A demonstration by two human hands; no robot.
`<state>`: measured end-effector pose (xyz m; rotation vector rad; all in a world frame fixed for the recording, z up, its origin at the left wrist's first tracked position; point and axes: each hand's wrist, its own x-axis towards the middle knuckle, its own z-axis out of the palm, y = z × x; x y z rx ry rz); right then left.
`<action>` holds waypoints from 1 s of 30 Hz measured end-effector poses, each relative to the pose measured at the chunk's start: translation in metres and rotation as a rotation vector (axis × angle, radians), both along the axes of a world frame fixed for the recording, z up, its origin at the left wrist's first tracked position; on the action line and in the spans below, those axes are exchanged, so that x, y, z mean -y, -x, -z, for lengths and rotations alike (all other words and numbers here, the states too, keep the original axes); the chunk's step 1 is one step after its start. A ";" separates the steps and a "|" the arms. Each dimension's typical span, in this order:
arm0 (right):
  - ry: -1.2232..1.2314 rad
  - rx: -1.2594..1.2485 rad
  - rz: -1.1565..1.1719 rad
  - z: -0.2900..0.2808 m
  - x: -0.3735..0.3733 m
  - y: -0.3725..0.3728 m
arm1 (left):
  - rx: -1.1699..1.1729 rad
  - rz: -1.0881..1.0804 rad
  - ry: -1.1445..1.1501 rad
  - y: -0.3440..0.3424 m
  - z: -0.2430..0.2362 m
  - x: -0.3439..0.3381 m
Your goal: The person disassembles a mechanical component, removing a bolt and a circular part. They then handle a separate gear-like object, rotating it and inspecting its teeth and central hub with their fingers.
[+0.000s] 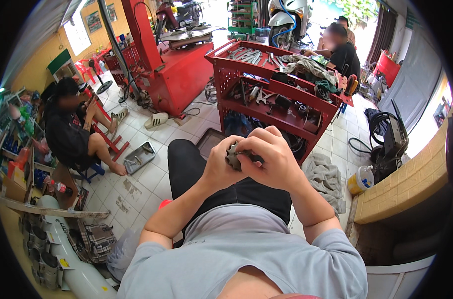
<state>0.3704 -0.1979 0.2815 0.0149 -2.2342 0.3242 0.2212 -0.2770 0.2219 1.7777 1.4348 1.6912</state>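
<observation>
Both hands meet in front of my lap around a dark grey metal gear-like part (pixel 232 156) with a notched rim. My left hand (pixel 217 164) is closed on its outer side. From the other side, the fingers and thumb of my right hand (pixel 276 160) grip it too. A dark end, perhaps of the same part, shows by the right thumb; the rest is covered by my fingers.
Ahead stands a red tool cart (pixel 281 112) with wrenches and rags on top. A metal tray (pixel 139 157) lies on the tiled floor near a seated person (pixel 69 129). Grey cloth (pixel 322 179) and a yellow bucket (pixel 360 180) are on the right.
</observation>
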 end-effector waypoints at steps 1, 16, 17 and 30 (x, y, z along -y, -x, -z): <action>0.014 -0.006 -0.005 -0.001 0.001 0.000 | 0.009 -0.003 0.022 0.001 0.002 0.000; 0.144 -0.051 -0.029 -0.010 0.011 -0.001 | 0.067 0.012 0.028 -0.003 -0.006 0.004; 0.147 -0.002 -0.004 -0.008 0.010 -0.004 | 0.045 0.019 -0.016 -0.002 -0.004 0.003; 0.120 0.048 -0.004 -0.004 0.005 -0.004 | 0.006 0.010 -0.073 -0.002 -0.006 0.003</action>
